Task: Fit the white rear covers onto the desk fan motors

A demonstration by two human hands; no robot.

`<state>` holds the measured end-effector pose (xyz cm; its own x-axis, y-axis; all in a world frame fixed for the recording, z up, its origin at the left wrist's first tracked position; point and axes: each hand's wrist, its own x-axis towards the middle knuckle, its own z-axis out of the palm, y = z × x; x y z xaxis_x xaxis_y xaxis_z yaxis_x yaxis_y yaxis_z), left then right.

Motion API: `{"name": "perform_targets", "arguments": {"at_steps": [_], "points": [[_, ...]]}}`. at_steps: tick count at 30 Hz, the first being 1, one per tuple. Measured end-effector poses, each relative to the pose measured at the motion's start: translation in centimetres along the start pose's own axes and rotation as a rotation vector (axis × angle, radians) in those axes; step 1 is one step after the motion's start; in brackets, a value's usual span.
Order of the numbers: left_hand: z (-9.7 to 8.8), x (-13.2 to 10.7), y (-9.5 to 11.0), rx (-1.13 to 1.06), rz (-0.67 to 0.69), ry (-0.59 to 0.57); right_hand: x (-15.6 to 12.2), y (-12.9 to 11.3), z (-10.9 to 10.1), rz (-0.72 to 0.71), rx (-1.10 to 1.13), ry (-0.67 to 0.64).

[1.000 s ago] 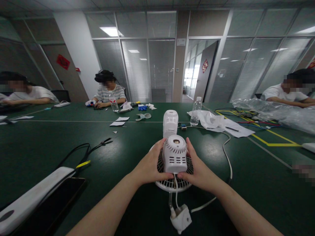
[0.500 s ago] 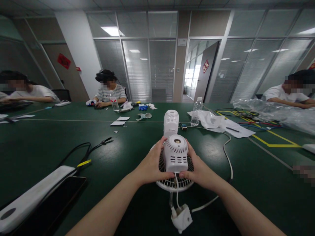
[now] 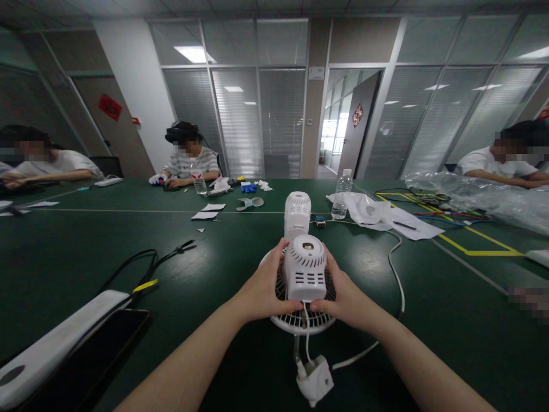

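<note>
A small white electric fan (image 3: 306, 269) lies face down on the dark green table in front of me, its vented motor housing upward. My left hand (image 3: 266, 289) is closed round the left side of this housing, the thumb at its near edge. From the right, my right hand (image 3: 346, 293) grips the same housing, with its thumb almost meeting the other. Under the hands shows the round fan grille (image 3: 302, 327). Beyond the housing rises a second white vented part (image 3: 297, 210); how it joins is hidden. A white cord and a white plug adapter (image 3: 315, 382) lie nearest me.
At left lie a white bar-shaped device (image 3: 68, 337), a dark phone (image 3: 90, 355) and black cables (image 3: 150, 263). Farther back stand a water bottle (image 3: 343, 194), crumpled white paper (image 3: 373, 209) and clear plastic sheeting (image 3: 467, 194). Several people sit round the table.
</note>
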<state>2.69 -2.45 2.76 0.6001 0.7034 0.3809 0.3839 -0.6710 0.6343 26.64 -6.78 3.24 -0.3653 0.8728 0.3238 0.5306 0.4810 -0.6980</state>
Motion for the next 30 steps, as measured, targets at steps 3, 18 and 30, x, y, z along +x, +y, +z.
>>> {"name": "perform_targets", "arguments": {"at_steps": [3,18,30], "points": [[0.0,0.1,0.0,0.027,-0.031,-0.020,-0.2,0.2,0.1,0.010,-0.025,-0.003],[-0.4,0.2,0.3,0.084,-0.065,-0.038,-0.4,-0.8,0.8,0.148,-0.165,0.007],[-0.4,0.2,-0.2,0.085,-0.055,-0.030,-0.4,-0.2,1.0,0.134,-0.194,0.019]]}}
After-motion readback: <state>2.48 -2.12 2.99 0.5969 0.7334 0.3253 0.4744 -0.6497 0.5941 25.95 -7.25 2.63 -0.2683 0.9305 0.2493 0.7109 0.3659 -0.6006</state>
